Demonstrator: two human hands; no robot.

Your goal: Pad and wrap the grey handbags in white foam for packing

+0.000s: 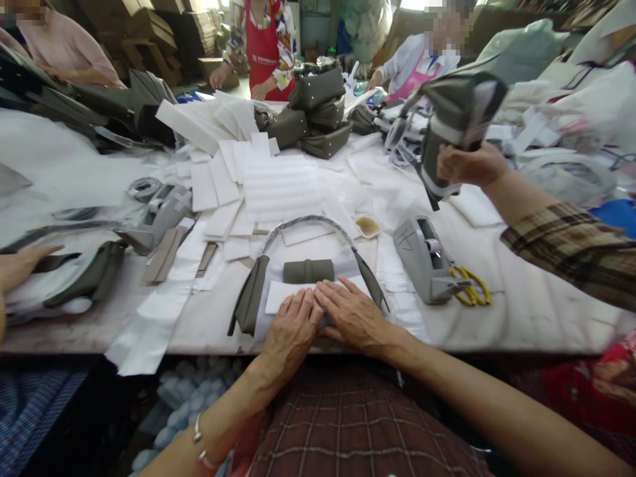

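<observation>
A dark olive handbag (247, 301) lies in front of me at the table edge, its wrapped handle (311, 220) arching away from me. Over its middle is a white foam sheet (281, 296), with a rolled olive flap or pouch (308, 271) just beyond it. My left hand (294, 326) rests on the sheet with fingers laid out and close together. Beside it, almost touching, my right hand (352, 315) lies on the sheet's right part, fingers extended. My palms hide the near side of the bag.
Right of the bag stand a grey tape dispenser (422, 258) and yellow-handled scissors (472, 288). Another tape dispenser (161, 212) is on the left. White foam sheets (281, 182) and olive bags (322, 112) pile up farther back. A co-worker's hand (470, 164) holds a bag at right; another hand (24, 265) works at left.
</observation>
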